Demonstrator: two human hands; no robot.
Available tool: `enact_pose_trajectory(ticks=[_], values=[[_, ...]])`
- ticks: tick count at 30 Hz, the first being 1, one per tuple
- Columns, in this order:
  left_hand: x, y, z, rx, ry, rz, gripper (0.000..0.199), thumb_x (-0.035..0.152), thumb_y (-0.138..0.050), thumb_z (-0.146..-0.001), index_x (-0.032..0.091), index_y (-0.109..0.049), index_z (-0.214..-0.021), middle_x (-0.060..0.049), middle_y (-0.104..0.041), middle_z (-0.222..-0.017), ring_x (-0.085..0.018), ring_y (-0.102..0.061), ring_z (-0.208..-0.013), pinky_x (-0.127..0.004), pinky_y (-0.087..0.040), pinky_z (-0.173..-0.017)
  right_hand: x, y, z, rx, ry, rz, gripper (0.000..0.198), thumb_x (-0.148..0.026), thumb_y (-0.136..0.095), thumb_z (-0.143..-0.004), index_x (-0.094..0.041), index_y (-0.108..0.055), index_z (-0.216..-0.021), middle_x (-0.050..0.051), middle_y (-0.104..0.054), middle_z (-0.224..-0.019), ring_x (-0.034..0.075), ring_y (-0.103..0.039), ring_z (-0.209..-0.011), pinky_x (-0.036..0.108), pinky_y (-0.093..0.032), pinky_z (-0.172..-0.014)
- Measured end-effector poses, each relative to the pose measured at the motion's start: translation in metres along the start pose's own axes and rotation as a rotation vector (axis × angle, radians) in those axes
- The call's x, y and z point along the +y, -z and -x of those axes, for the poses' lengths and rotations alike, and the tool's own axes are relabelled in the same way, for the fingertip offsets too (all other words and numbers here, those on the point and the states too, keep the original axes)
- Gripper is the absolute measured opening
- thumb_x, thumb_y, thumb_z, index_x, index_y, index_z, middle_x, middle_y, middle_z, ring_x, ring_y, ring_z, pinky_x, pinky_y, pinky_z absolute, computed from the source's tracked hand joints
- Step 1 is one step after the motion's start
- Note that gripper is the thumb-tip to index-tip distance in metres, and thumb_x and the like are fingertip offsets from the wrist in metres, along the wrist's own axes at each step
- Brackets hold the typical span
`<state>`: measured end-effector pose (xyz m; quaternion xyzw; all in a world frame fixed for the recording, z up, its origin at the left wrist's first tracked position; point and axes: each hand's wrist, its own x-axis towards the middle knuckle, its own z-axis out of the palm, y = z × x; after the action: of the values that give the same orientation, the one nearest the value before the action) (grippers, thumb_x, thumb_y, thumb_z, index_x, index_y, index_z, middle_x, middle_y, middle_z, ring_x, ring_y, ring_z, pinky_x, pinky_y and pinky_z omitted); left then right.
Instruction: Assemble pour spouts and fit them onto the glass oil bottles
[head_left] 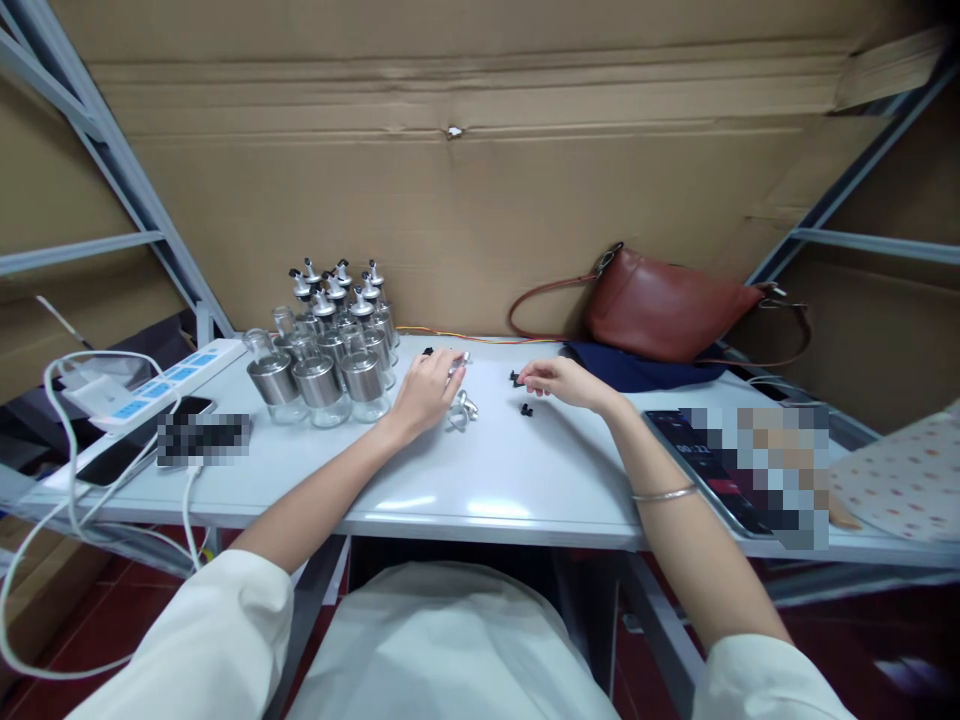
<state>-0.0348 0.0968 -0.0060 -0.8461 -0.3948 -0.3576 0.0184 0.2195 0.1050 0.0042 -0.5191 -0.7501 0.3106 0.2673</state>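
Note:
My left hand (427, 392) is palm down on the table with its fingers curled over small metal parts. A shiny metal pour spout (466, 359) shows at its fingertips, mostly hidden by them. Beside the thumb lie more metal spouts (460, 411). My right hand (559, 381) pinches at a small black cap (515, 378) near its fingertips. More small black caps (527, 410) lie just in front of it. To the left stand several glass bottles with steel bands (321, 380); the rear ones carry metal spouts with black tips (362, 300), while front ones have bare necks.
A white power strip (176, 382), cables and a dark phone (124, 450) occupy the table's left. At the right are a brown leather bag (667, 305) on dark blue cloth (637, 368), a tablet showing a timer (694, 450) and dotted fabric (907, 475). Cardboard (480, 200) walls the back.

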Motion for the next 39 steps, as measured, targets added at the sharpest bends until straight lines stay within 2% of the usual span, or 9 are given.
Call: enact_pose_trajectory(ticks=[4,8,11,15,18,22,27,34,39], values=[[0.000,-0.001,0.000,-0.013,0.048,-0.019,0.025,0.025,-0.036,-0.094,0.013,-0.051,-0.111,-0.011,-0.063,-0.107,-0.021,-0.058,-0.099,-0.034,-0.039,-0.089,0.000,-0.002,0.001,0.007,-0.035,0.019,0.014,-0.030,-0.056,-0.076,-0.018,-0.055,-0.069,0.004,-0.067,-0.063,0.013,-0.058,-0.054,0.025,-0.043,-0.055],[0.000,0.000,0.000,0.004,0.090,0.017,0.025,0.026,-0.033,-0.095,0.014,-0.049,-0.110,-0.010,-0.064,-0.102,-0.020,-0.059,-0.096,-0.034,-0.039,-0.089,0.000,0.000,0.002,0.039,-0.048,0.040,0.004,-0.020,-0.051,-0.079,-0.018,-0.053,-0.077,0.006,-0.070,-0.072,0.015,-0.064,-0.062,0.025,-0.046,-0.061],[0.001,0.001,0.000,0.018,0.096,0.049,0.024,0.026,-0.032,-0.095,0.014,-0.047,-0.109,-0.010,-0.066,-0.102,-0.020,-0.060,-0.093,-0.034,-0.039,-0.090,0.002,0.003,0.002,0.085,-0.050,0.135,0.009,-0.017,-0.048,-0.081,-0.016,-0.056,-0.086,0.006,-0.071,-0.078,0.015,-0.065,-0.066,0.026,-0.047,-0.066],[0.001,0.000,0.000,0.021,0.108,0.061,0.024,0.027,-0.032,-0.095,0.014,-0.046,-0.110,-0.010,-0.065,-0.107,-0.020,-0.060,-0.093,-0.035,-0.039,-0.090,0.005,0.007,0.001,0.117,-0.016,0.282,0.013,-0.019,-0.053,-0.078,-0.015,-0.066,-0.080,0.006,-0.069,-0.080,0.016,-0.063,-0.072,0.026,-0.045,-0.071],[0.001,-0.001,0.001,0.021,0.103,0.053,0.025,0.028,-0.032,-0.095,0.014,-0.046,-0.111,-0.010,-0.065,-0.107,-0.020,-0.060,-0.094,-0.035,-0.039,-0.090,0.004,0.008,0.000,0.142,0.014,0.425,0.016,-0.021,-0.057,-0.074,-0.016,-0.071,-0.079,0.004,-0.065,-0.076,0.016,-0.058,-0.069,0.025,-0.042,-0.068],[0.001,-0.001,0.001,0.014,0.101,0.038,0.025,0.028,-0.033,-0.095,0.014,-0.047,-0.111,-0.010,-0.065,-0.102,-0.021,-0.060,-0.093,-0.034,-0.041,-0.088,0.001,0.007,0.001,0.045,-0.048,0.459,0.021,-0.020,-0.052,-0.075,-0.016,-0.071,-0.083,0.001,-0.061,-0.065,0.014,-0.054,-0.063,0.022,-0.039,-0.062],[0.002,-0.001,0.002,-0.007,0.103,0.036,0.025,0.027,-0.033,-0.095,0.014,-0.047,-0.111,-0.011,-0.064,-0.100,-0.021,-0.060,-0.093,-0.035,-0.042,-0.087,-0.001,0.000,0.002,-0.043,-0.107,0.440,0.014,-0.017,-0.056,-0.070,-0.015,-0.067,-0.077,0.000,-0.064,-0.060,0.012,-0.055,-0.055,0.021,-0.040,-0.057],[0.000,-0.004,0.002,-0.047,0.095,0.069,0.025,0.027,-0.035,-0.095,0.014,-0.047,-0.113,-0.011,-0.061,-0.105,-0.021,-0.059,-0.099,-0.035,-0.044,-0.088,0.000,-0.002,0.001,-0.142,-0.132,0.376,0.017,-0.013,-0.050,-0.069,-0.015,-0.067,-0.071,0.003,-0.066,-0.061,0.014,-0.058,-0.055,0.022,-0.043,-0.059],[-0.004,-0.006,0.001,0.018,0.004,0.178,0.023,0.025,-0.036,-0.094,0.016,-0.047,-0.112,-0.011,-0.051,-0.117,-0.017,-0.057,-0.098,-0.030,-0.045,-0.089,0.002,-0.001,0.001,-0.224,-0.135,0.294,0.022,-0.010,-0.047,-0.065,-0.014,-0.068,-0.072,0.002,-0.066,-0.061,0.014,-0.059,-0.057,0.023,-0.046,-0.061]])
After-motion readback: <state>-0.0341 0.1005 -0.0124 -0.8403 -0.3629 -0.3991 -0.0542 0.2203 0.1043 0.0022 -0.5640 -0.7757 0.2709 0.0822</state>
